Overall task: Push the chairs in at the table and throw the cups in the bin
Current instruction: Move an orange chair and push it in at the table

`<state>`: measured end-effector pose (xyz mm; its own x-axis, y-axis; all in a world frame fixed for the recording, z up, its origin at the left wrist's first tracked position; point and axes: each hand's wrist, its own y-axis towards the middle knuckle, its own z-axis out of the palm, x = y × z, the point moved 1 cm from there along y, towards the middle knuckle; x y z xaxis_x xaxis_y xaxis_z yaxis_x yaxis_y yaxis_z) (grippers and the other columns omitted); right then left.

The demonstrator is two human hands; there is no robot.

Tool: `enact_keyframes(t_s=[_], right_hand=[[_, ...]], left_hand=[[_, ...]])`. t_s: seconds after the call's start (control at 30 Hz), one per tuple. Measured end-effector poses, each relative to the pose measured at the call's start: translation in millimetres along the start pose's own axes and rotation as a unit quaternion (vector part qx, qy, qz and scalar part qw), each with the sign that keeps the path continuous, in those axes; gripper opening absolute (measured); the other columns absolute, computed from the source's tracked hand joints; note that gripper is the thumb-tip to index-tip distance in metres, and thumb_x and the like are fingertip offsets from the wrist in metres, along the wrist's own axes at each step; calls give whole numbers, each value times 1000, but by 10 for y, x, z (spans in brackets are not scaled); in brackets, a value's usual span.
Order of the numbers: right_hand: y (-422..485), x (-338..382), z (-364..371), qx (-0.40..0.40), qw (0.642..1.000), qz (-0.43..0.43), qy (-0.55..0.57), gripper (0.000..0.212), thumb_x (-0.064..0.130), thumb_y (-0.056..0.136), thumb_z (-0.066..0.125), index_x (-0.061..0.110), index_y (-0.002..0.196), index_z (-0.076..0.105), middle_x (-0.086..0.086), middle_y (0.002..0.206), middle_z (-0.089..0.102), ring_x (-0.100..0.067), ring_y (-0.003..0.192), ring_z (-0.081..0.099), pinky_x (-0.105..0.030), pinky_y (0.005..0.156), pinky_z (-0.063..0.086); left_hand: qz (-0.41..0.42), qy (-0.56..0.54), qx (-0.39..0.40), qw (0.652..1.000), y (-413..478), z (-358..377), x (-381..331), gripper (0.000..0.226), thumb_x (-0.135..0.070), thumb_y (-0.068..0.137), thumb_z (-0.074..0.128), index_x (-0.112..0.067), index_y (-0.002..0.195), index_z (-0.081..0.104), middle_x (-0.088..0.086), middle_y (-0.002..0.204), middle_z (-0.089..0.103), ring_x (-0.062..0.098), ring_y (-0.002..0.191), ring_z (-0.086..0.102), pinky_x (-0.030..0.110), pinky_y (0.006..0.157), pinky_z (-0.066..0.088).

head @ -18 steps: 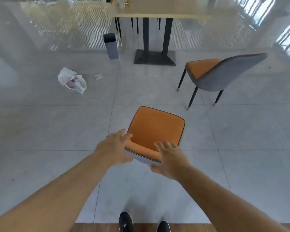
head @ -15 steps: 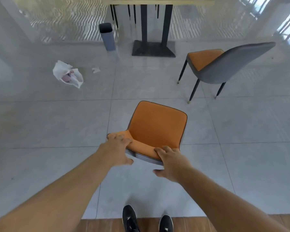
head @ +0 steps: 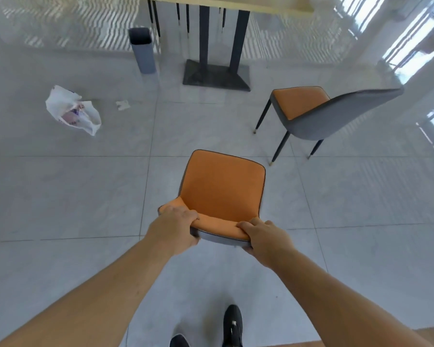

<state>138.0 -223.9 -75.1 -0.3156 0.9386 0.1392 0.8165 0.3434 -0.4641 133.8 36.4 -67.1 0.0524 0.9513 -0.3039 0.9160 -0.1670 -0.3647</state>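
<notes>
Since the earlier frame both hands have been closed over the backrest top of the near chair, which was only just being reached for before. Left hand is wrapped on the backrest's left corner, fingers curled over the orange padding; right hand is clamped on the right corner likewise. Seat is pointed toward 12 o'clock, at the table, whose dark pedestal base is seen well apart from the chair. Second chair is stood at 2 o'clock, turned sideways. Grey bin is set at 11 o'clock, just beside the table base. White plastic bag is lain at 10 o'clock, a small scrap, possibly paper, near it. Black shoes are seen at 6 o'clock.
</notes>
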Motion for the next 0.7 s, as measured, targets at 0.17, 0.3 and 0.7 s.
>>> enact_keyframes(t_s=[0.17, 0.3, 0.7], right_hand=[[580, -270, -318, 1, 1000, -17, -9, 46, 49, 98, 58, 39, 141, 44, 3, 132, 55, -26, 114, 53, -44, 83, 57], [1120, -463, -604, 3, 999, -40, -11, 44, 48, 98, 59, 38, 139, 45, 1, 127, 57, -27, 111, 55, -42, 81, 55], [2818, -732, -1577, 15, 998, -61, -21, 44, 49, 98, 58, 39, 139, 45, 2, 126, 56, -25, 109, 54, -42, 85, 55]], left_hand=[[-6, -9, -4, 1000, 515, -201, -2, 41, -49, 89, 68, -33, 126, 59, -8, 124, 60, 19, 119, 49, 38, 93, 51], [-19, -9, -21, 1000, 1005, -416, 32, 44, -46, 90, 69, -33, 131, 59, -8, 127, 61, 18, 121, 50, 42, 99, 50], [-36, -18, -43, 998, 2529, -1152, 468, 44, -43, 94, 65, -30, 136, 58, -5, 126, 62, 20, 121, 51, 44, 103, 48]])
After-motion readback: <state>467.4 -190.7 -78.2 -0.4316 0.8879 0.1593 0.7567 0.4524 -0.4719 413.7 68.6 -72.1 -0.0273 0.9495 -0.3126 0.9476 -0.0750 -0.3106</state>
